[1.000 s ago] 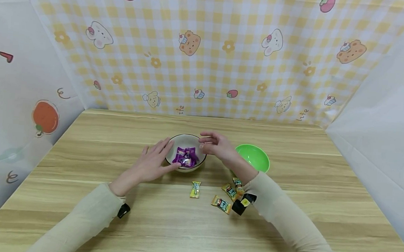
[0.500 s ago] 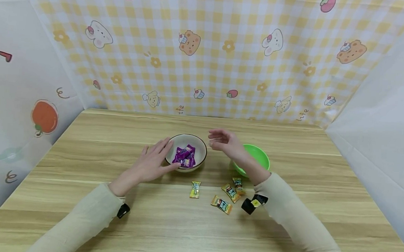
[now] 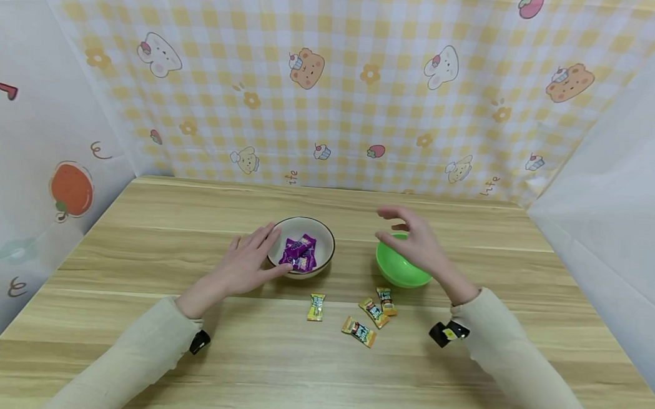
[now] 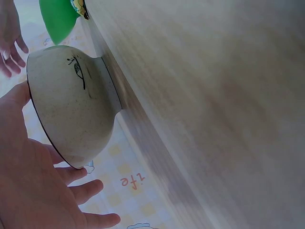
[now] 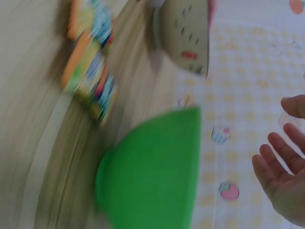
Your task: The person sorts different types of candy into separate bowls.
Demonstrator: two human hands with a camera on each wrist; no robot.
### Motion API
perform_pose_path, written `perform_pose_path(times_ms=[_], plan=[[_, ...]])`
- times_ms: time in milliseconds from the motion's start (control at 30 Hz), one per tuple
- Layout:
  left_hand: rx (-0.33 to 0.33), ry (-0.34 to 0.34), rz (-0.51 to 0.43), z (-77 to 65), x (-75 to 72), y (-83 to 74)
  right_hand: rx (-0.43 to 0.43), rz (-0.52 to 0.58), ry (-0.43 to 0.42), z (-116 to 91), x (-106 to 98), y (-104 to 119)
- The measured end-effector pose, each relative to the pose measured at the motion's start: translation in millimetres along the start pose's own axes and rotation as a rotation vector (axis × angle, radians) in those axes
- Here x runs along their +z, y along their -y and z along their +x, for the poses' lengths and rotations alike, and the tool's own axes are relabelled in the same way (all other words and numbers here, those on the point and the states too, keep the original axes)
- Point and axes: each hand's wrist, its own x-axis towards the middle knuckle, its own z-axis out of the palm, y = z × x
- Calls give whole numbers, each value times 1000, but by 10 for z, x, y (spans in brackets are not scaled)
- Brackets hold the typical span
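Note:
A cream bowl (image 3: 303, 228) with a dark rim holds several purple-wrapped candies (image 3: 300, 253). My left hand (image 3: 239, 266) lies spread against its left side, thumb and fingertips at the rim. In the left wrist view, the straight fingers reach past the rim of the cream bowl (image 4: 71, 109). My right hand (image 3: 415, 242) hovers over the green bowl (image 3: 404, 275), fingers loosely bent and thumb apart, holding nothing. The right wrist view shows that hand (image 5: 286, 179) beyond the rim of the green bowl (image 5: 150, 176).
In front of the bowls lie a yellow-wrapped candy (image 3: 316, 307) and three orange-wrapped candies (image 3: 359, 332) on the wooden table (image 3: 273, 364). A checked cloth (image 3: 338, 124) hangs behind the table's far edge.
My right hand has moved right from the cream bowl's rim to above the green bowl, its fingers spreading. A purple candy has settled on top of the pile. The left hand has stayed put.

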Motion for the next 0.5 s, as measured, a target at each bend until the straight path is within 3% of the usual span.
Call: perform_pose_path(times_ms=[233, 500], plan=[[1, -2, 4, -8, 6, -3, -146, -231, 26, -194, -197, -199], [13, -10, 9, -6, 15, 5, -118, -357, 160, -394, -338, -415]])
